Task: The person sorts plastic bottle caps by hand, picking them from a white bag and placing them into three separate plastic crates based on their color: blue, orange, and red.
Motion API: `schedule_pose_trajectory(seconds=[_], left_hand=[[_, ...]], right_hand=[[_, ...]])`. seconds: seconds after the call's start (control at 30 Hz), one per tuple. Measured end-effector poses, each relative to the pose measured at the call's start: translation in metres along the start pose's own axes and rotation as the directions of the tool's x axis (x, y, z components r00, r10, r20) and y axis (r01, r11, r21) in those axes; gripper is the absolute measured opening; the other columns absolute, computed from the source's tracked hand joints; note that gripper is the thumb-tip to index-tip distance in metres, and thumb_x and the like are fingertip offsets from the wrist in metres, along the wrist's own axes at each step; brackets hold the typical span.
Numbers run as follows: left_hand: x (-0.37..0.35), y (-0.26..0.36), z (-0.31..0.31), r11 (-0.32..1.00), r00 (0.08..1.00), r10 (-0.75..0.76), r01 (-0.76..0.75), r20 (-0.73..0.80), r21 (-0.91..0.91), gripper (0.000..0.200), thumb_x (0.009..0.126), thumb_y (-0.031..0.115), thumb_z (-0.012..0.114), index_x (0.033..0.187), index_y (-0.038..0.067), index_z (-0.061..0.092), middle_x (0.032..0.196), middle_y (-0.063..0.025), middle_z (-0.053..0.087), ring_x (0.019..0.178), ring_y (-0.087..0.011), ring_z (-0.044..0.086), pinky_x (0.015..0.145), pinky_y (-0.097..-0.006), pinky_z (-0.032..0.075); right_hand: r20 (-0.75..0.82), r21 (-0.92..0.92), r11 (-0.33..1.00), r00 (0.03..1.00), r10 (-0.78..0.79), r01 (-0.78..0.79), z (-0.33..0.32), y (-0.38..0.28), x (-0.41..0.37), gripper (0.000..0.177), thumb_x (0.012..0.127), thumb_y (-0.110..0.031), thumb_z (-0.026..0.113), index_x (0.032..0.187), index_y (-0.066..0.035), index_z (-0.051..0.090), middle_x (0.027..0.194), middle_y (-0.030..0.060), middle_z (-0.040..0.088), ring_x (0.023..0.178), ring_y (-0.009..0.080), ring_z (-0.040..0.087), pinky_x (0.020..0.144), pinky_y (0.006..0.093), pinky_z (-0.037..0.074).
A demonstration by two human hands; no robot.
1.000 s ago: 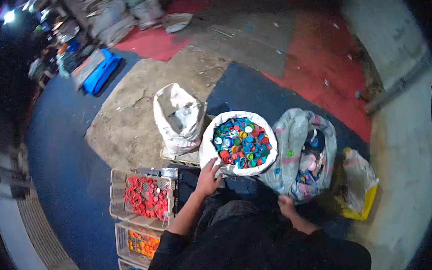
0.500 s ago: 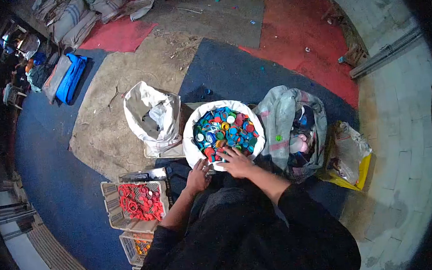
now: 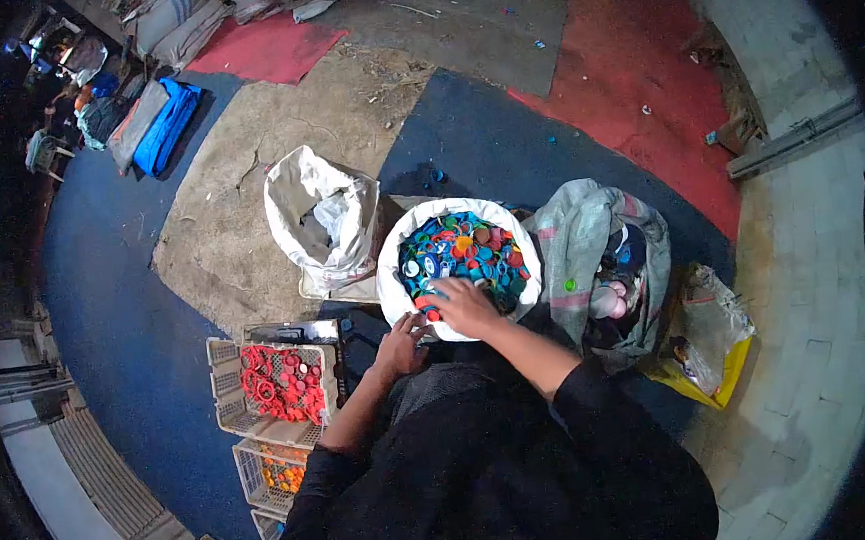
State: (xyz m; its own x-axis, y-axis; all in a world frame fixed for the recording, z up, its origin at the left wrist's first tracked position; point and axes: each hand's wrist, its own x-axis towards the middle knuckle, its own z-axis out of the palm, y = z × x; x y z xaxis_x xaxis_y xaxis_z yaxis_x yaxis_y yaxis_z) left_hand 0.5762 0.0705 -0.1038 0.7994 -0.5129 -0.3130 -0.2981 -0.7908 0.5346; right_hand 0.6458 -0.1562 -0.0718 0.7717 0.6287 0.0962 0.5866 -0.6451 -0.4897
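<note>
A white sack (image 3: 390, 291) with a rolled-down rim stands before me, filled with plastic bottle caps (image 3: 498, 270) in blue, red, green, orange and white. My right hand (image 3: 467, 310) reaches over the near rim, its fingers stretched out across the caps and pointing left. Red caps (image 3: 429, 308) lie just beside its fingertips. At the near left rim is my left hand (image 3: 398, 349), fingers loosely extended and slightly apart against the sack's edge. Whether any cap touches the left fingers cannot be made out.
Left of the sack stands another white sack (image 3: 294, 229) with clear plastic inside. A grey woven sack (image 3: 564, 261) and a yellow bag (image 3: 733, 374) are to the right. Crates of red caps (image 3: 228, 385) and orange caps (image 3: 251, 473) sit at lower left.
My right hand's spread fingers have drawn closer together and shifted left over the caps. The left hand stays by the rim. The whole view has shifted slightly.
</note>
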Motion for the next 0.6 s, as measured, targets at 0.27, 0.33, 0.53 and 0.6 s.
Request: schedule_pose_trajectory(seconds=[0.27, 0.33, 0.53, 0.6], left_hand=[[0.001, 0.001, -0.002, 0.999, 0.999, 0.033, -0.033, -0.014, 0.027, 0.052, 0.082, 0.029, 0.069, 0.132, 0.018, 0.061, 0.149, -0.0131, 0.043, 0.140, -0.0375, 0.037, 0.106, -0.0495, 0.045], [0.001, -0.004, 0.004, 1.000, 0.999, 0.029, -0.029, -0.031, 0.006, 0.051, 0.082, 0.029, 0.069, 0.132, 0.019, 0.062, 0.150, -0.0125, 0.043, 0.141, -0.0373, 0.037, 0.106, -0.0491, 0.045], [0.005, -0.008, 0.006, 0.999, 0.999, -0.027, 0.028, 0.027, -0.023, 0.049, 0.083, 0.030, 0.069, 0.130, 0.019, 0.063, 0.151, -0.0114, 0.041, 0.142, -0.0378, 0.034, 0.109, -0.0488, 0.042], [0.006, -0.017, 0.017, 0.998, 1.000, -0.015, 0.015, 0.004, -0.053, 0.049, 0.083, 0.031, 0.069, 0.130, 0.019, 0.063, 0.152, -0.0116, 0.041, 0.142, -0.0382, 0.033, 0.110, -0.0485, 0.041]], right_hand=[[0.139, 0.056, 0.980, 0.973, 0.182, -0.191, 0.025, 0.010, -0.001, 0.032, 0.082, -0.015, 0.069, 0.114, -0.014, 0.064, 0.112, 0.0077, 0.061, 0.107, 0.0323, 0.060, 0.088, 0.0453, 0.049], [0.107, 0.235, 0.932, 0.960, 0.259, -0.278, 0.021, 0.021, -0.008, 0.034, 0.082, -0.013, 0.069, 0.116, -0.013, 0.063, 0.112, 0.0098, 0.062, 0.103, 0.0343, 0.062, 0.086, 0.0448, 0.050], [0.039, 0.655, 0.619, 0.837, 0.546, -0.434, -0.002, 0.043, -0.033, 0.044, 0.084, -0.007, 0.071, 0.125, -0.005, 0.056, 0.110, 0.0146, 0.069, 0.101, 0.0277, 0.068, 0.087, 0.0391, 0.053], [0.052, 0.846, 0.401, 0.803, 0.594, -0.352, 0.002, 0.046, -0.041, 0.045, 0.084, -0.007, 0.072, 0.126, -0.003, 0.056, 0.107, 0.0122, 0.070, 0.100, 0.0231, 0.068, 0.088, 0.0367, 0.053]])
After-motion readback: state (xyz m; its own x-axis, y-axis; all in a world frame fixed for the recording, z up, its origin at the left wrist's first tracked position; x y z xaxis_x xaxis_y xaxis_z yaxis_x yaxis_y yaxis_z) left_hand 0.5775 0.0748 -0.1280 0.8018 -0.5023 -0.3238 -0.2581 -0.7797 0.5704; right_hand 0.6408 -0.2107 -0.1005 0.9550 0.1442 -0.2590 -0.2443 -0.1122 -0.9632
